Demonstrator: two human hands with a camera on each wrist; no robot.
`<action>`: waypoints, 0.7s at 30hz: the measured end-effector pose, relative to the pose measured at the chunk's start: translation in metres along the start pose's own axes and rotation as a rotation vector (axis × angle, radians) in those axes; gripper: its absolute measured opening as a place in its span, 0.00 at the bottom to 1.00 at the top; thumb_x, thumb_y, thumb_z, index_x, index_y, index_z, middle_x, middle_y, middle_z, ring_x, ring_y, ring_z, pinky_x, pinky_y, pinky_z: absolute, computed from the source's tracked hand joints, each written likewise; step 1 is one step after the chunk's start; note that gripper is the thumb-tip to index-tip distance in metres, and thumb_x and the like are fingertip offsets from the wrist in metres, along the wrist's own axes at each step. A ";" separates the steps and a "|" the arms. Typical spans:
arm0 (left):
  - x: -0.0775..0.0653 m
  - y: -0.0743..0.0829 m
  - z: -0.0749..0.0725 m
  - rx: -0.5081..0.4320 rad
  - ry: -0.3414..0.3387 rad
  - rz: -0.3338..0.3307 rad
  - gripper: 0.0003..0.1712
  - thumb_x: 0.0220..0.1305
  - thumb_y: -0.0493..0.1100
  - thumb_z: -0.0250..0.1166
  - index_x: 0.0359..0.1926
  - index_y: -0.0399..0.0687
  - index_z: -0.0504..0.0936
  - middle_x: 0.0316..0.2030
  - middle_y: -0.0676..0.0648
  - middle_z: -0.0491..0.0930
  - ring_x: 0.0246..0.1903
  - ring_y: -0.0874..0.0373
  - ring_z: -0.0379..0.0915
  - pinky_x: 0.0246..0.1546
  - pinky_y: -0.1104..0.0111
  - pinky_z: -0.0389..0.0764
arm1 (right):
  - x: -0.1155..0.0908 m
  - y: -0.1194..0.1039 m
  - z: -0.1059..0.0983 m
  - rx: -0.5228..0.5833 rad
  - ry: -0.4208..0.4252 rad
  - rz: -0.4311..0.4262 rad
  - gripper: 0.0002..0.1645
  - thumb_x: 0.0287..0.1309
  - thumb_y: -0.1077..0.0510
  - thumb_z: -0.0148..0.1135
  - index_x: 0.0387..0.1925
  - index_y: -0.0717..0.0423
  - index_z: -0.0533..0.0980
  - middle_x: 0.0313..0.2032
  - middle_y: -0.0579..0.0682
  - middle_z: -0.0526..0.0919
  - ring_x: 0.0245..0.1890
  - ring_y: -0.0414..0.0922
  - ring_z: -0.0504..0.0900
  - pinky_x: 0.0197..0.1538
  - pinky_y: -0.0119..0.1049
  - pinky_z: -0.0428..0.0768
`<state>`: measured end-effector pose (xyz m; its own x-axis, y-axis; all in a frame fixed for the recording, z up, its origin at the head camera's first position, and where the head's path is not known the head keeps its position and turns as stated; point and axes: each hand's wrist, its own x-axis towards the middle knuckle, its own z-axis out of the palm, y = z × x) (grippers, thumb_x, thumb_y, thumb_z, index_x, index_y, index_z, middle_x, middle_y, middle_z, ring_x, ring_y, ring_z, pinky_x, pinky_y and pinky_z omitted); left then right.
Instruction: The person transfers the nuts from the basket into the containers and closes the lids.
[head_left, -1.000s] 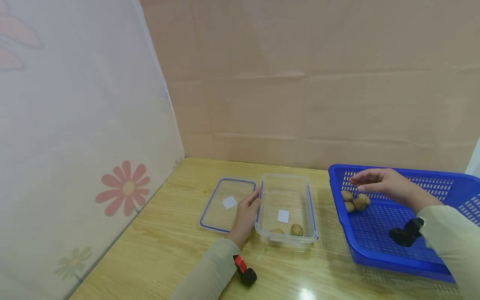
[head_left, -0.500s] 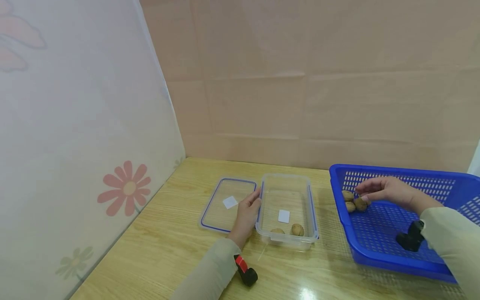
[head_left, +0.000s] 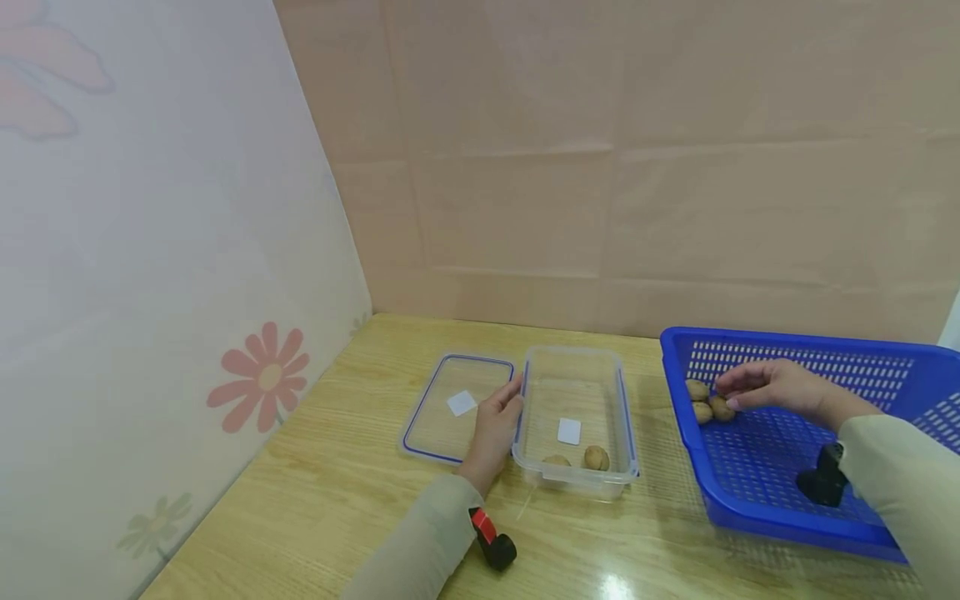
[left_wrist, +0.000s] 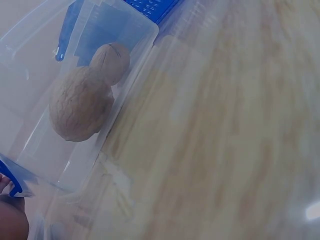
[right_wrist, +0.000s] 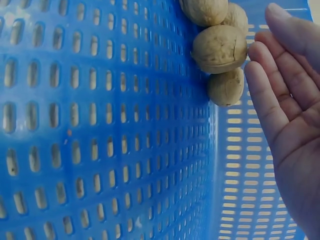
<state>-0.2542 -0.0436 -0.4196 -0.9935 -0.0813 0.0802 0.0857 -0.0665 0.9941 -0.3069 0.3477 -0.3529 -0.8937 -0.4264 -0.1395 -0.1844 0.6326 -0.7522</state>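
My left hand (head_left: 492, 429) rests along the left outer side of a clear plastic food container (head_left: 626, 417), fingers fairly straight. Two walnuts lie at its near end, one walnut (head_left: 596, 457) in plain sight and a paler one (head_left: 557, 461) partly behind the rim. The left wrist view shows a large walnut (left_wrist: 80, 105) through the wall. Inside the blue basket (head_left: 693, 450), my right hand (head_left: 787, 392) reaches to several clustered walnuts. Its loosely bent fingers come up beside a walnut (right_wrist: 220, 49), with the thumb apart from it; whether they touch is unclear.
A clear lid (head_left: 431, 417) with a blue seal lies flat left of the container. Beyond the wooden table (head_left: 337, 467) hangs a brown backdrop (head_left: 525, 167). A flower-printed cloth (head_left: 187, 250) borders the left. The basket's raised rim surrounds the right hand.
My right hand has lowered into the basket's left part, closer to the walnuts, and now covers part of the cluster. The left hand stays at the container. The view has shifted slightly.
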 end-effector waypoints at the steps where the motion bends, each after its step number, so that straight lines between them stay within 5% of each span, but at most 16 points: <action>1: 0.000 0.000 0.000 -0.003 0.000 -0.001 0.22 0.66 0.37 0.51 0.60 0.46 0.72 0.62 0.47 0.69 0.62 0.51 0.63 0.61 0.62 0.68 | 0.000 0.000 0.000 -0.003 0.002 0.003 0.29 0.52 0.56 0.65 0.51 0.73 0.71 0.46 0.62 0.80 0.38 0.26 0.77 0.42 0.31 0.80; 21: 0.000 0.001 0.001 0.007 0.009 -0.008 0.22 0.65 0.38 0.51 0.60 0.48 0.72 0.62 0.48 0.68 0.63 0.51 0.62 0.62 0.61 0.67 | 0.001 0.003 0.005 -0.075 0.003 0.015 0.28 0.51 0.58 0.65 0.50 0.73 0.71 0.46 0.63 0.80 0.37 0.26 0.76 0.41 0.32 0.80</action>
<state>-0.2547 -0.0427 -0.4189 -0.9934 -0.0896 0.0718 0.0773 -0.0598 0.9952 -0.3064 0.3460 -0.3583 -0.8977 -0.4147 -0.1485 -0.2010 0.6857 -0.6996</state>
